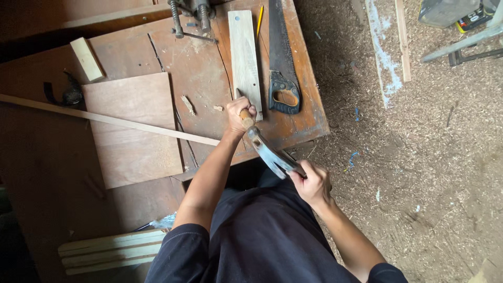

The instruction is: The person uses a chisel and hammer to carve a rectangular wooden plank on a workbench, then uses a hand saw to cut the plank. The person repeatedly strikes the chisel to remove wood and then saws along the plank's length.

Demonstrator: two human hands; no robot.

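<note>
1. At the far left we see a small wooden block (87, 58) on the workbench (209, 78), and below it a thin wooden strip (105, 118) lying across a plywood panel (131, 131).
2. Our left hand (241, 114) is wrapped tight around the wooden handle of a chisel (264, 147), right at the near end of a pale plank (244, 55).
3. The chisel's metal blade slants down off the bench edge toward our lap.
4. Our right hand (313, 183) is pinching the blade's lower end, fingers curled over it.
5. A handsaw (282, 63) lies just right of the plank, beside a yellow pencil (260, 18); sawdust covers the floor (429, 147).
</note>
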